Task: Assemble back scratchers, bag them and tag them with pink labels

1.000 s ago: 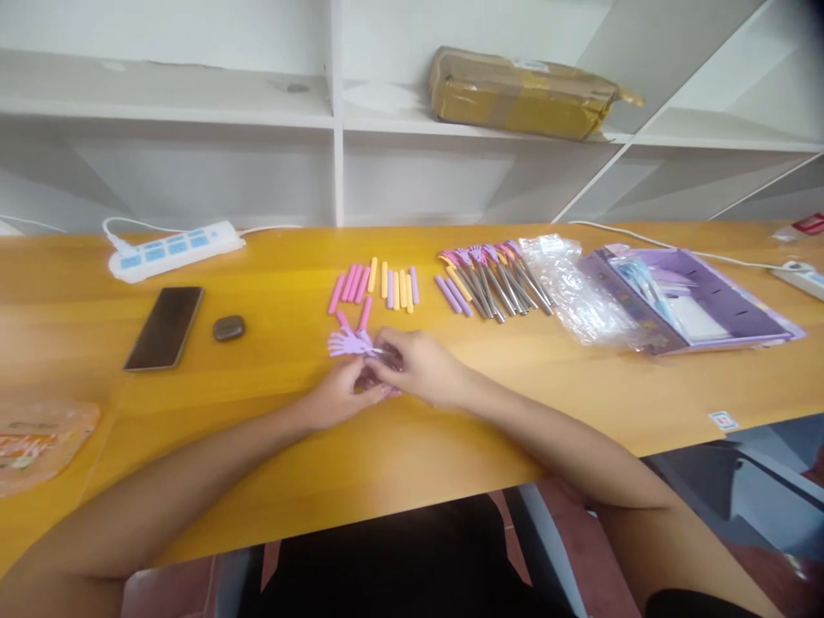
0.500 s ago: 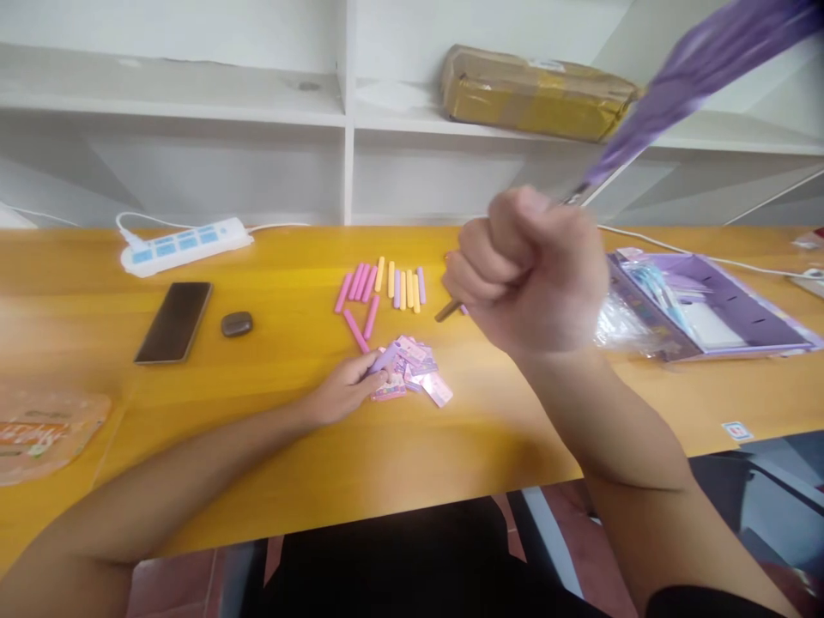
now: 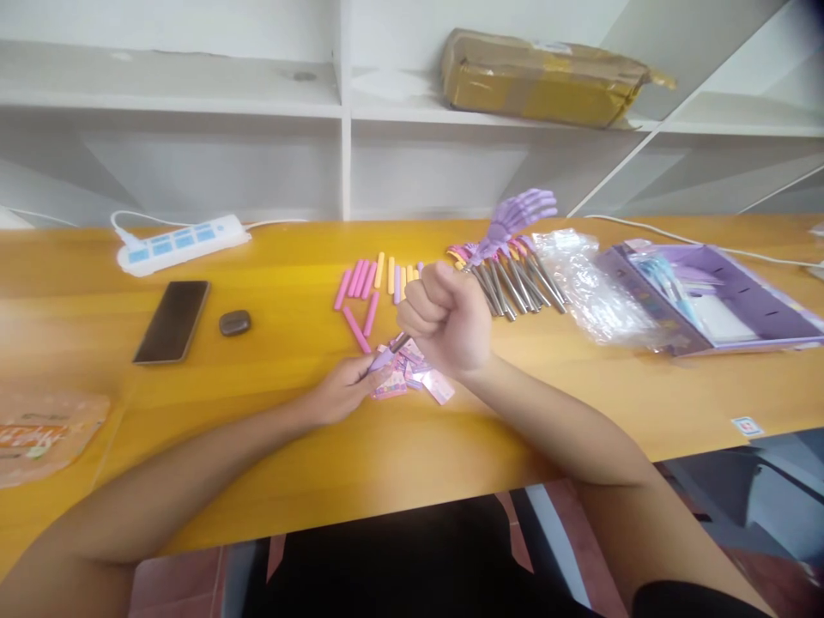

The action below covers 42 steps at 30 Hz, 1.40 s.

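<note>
Desk (image 3: 257, 481), yellow wood, runs full width against white shelving (image 3: 344, 163); taped brown box (image 3: 544, 81) on an upper shelf. Right hand (image 3: 451, 322) clenched around metal rod of a purple hand-shaped stick (image 3: 515, 223), raised above desk centre, slanted, hand-shaped end up toward the shelving. Left hand (image 3: 344, 390) pinches a purple tube (image 3: 381, 360) just over loose pink-purple cards (image 3: 439, 388); rod's lower end meets the tube, can't tell how far in. Pink tubes (image 3: 357, 279) and yellow tubes (image 3: 379, 270) lie beyond the hands. Right side: bunch of metal-rod sticks (image 3: 521, 292), crumpled clear plastic (image 3: 605, 296), open purple box (image 3: 782, 313). Left side: white power strip (image 3: 186, 245), dark phone (image 3: 172, 322), small dark case (image 3: 235, 323), orange packet (image 3: 45, 438) cut by frame edge. Small sticker (image 3: 748, 427) near front edge, right; reddish floor (image 3: 180, 584) below.
</note>
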{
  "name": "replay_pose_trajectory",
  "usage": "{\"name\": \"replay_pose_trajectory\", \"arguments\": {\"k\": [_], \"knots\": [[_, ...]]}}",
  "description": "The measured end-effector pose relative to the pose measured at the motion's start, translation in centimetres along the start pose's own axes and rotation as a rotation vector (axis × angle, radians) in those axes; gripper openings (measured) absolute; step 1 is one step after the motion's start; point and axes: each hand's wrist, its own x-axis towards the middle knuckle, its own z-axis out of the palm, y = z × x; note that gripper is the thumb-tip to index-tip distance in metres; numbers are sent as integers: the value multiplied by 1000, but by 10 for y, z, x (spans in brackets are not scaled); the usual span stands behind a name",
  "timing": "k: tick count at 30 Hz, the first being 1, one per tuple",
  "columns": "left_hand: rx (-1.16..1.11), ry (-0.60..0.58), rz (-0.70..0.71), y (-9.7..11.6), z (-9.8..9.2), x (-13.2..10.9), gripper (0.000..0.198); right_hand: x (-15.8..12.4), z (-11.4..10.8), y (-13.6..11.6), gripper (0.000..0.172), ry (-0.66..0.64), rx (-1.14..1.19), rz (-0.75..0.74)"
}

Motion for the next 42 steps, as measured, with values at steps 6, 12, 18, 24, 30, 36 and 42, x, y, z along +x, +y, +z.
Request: {"name": "replay_pose_trajectory", "arguments": {"k": [6, 12, 18, 24, 30, 36, 42], "knots": [[37, -22, -5, 3, -1, -2, 51, 1, -3, 4, 78, -6, 48, -4], [42, -18, -42, 4, 0, -4, 53, -1, -4, 13, 82, 12, 46, -30], [46, -17, -30, 2, 0, -5, 54, -4, -5, 20, 82, 28, 81, -37], [40, -13, -20, 2, 1, -7, 55, -8, -3, 25, 80, 82, 100, -42], [33, -7, -29, 2, 1, -7, 56, -8, -2, 32, 81, 118, 106, -11], [56, -16, -34, 2, 1, -6, 59, -10, -4, 36, 79, 99, 207, 24], [31, -18, -39, 2, 1, -6, 60, -17, -3, 58, 73, 54, 285, 48]]}}
